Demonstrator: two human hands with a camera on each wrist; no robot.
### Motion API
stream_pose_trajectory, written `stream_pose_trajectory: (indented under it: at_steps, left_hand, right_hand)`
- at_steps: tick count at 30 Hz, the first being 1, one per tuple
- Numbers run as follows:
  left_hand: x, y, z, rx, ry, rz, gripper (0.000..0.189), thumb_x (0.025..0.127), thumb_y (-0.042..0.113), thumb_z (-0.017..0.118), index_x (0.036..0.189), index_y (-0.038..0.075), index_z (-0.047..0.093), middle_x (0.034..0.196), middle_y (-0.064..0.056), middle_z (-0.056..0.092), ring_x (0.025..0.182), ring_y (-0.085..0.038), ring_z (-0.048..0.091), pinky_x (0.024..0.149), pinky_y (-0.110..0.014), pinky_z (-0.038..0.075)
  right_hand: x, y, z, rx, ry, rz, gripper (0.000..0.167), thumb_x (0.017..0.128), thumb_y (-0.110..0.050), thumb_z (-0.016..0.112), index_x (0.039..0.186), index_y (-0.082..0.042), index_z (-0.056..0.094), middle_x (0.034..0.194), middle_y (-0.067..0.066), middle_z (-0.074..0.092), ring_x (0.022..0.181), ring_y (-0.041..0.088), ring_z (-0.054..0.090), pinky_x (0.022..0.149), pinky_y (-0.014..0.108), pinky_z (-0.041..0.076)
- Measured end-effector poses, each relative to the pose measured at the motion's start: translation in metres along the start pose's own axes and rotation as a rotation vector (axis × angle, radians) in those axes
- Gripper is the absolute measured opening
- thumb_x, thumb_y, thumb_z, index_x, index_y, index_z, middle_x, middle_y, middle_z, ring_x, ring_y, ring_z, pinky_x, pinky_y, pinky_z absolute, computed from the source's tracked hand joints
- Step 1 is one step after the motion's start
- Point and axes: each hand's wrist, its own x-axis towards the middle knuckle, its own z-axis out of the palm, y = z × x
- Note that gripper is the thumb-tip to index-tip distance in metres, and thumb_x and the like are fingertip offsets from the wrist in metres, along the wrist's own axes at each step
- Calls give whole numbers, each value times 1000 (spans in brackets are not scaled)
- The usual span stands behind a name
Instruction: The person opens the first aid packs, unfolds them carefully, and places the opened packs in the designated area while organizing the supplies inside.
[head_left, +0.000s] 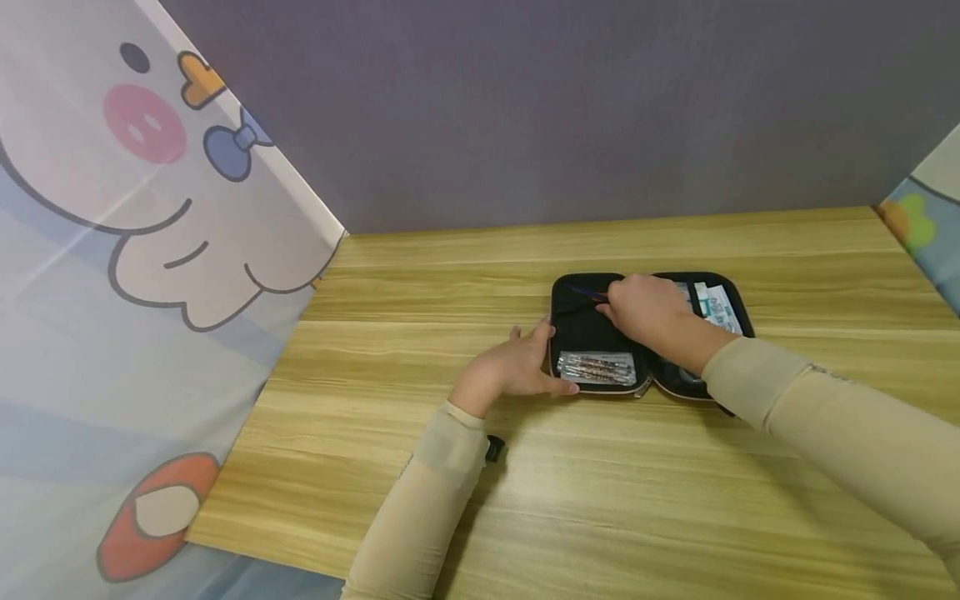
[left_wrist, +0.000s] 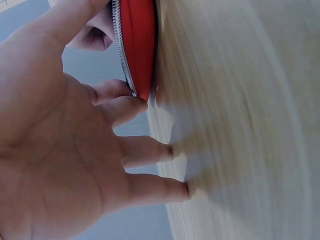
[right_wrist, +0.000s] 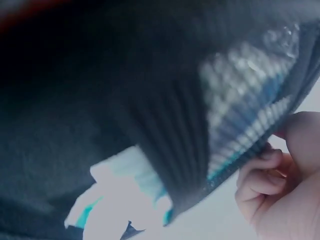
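An unfolded zip case [head_left: 592,325] lies on the table, black inside and red outside in the left wrist view, where its silver zipper [left_wrist: 122,50] shows. My left hand [head_left: 517,364] touches its left corner, thumb along the front edge, fingers spread at the side. Over the middle of the case, my right hand [head_left: 651,310] grips a thin purple-blue tool [head_left: 587,293] whose slender end points left; the hand hides the rest, and I cannot tell its kind. In the right wrist view my curled fingers [right_wrist: 262,180] show beside the case, without the tool in sight.
A silvery packet [head_left: 597,368] lies in the case's left half. White packets [head_left: 717,308] sit in the right half, by a ribbed elastic strap [right_wrist: 170,135] and a clear bag [right_wrist: 250,95]. Behind the wooden table [head_left: 375,333] stands a grey panel [head_left: 562,108]; a cartoon-printed cloth [head_left: 60,350] hangs left.
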Motion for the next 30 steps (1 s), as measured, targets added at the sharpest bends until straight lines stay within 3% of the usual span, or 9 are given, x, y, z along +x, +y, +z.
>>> stream_pose_trajectory:
  at_steps: [3, 10, 15, 22, 26, 30]
  left_hand:
    - [0, 0, 0, 2, 1, 1, 126, 90, 66, 76, 173, 17, -6, 179, 4, 22, 167, -42, 4, 134, -56, 24]
    - [-1, 0, 0, 2, 12, 10, 126, 90, 64, 77, 173, 17, -5, 179, 4, 23, 167, -42, 5, 134, -56, 24]
    - [0, -2, 1, 12, 11, 11, 126, 90, 65, 76, 173, 17, -5, 179, 3, 23, 167, -42, 6, 134, -56, 24]
    - [1, 1, 1, 7, 2, 7, 125, 91, 65, 76, 173, 17, -5, 180, 2, 21, 167, -43, 5, 134, -56, 22]
    - [-1, 1, 2, 0, -6, -7, 122, 91, 67, 74, 173, 19, -1, 180, 3, 20, 167, -40, 3, 133, -59, 24]
    - [-4, -5, 2, -13, -8, -11, 118, 91, 69, 72, 173, 18, 3, 180, 4, 19, 169, -35, 3, 132, -59, 27]
  right_hand:
    - [-2, 0, -3, 6, -31, -1, 30, 106, -28, 66, 95, -2, 73, 79, 12, 71, 62, 25, 66, 54, 46, 57]
    - [-5, -1, -5, -57, -19, -1, 27, 105, -20, 63, 86, -6, 74, 77, 11, 71, 59, 25, 64, 51, 46, 55]
    - [-6, -3, -6, -34, -86, 3, 28, 108, -23, 60, 96, -2, 74, 78, 12, 69, 58, 24, 63, 50, 39, 52]
    - [-22, 9, -34, 219, -222, 64, 44, 109, -31, 59, 69, -13, 58, 57, -1, 46, 48, 14, 43, 51, 31, 41]
    - [-40, 26, -50, 353, -203, 48, 34, 108, -30, 61, 81, -9, 63, 58, -2, 48, 52, 15, 43, 55, 32, 37]
    - [-60, 51, -60, 413, -155, 67, 30, 107, -28, 63, 103, 2, 67, 76, 8, 62, 68, 22, 53, 62, 36, 42]
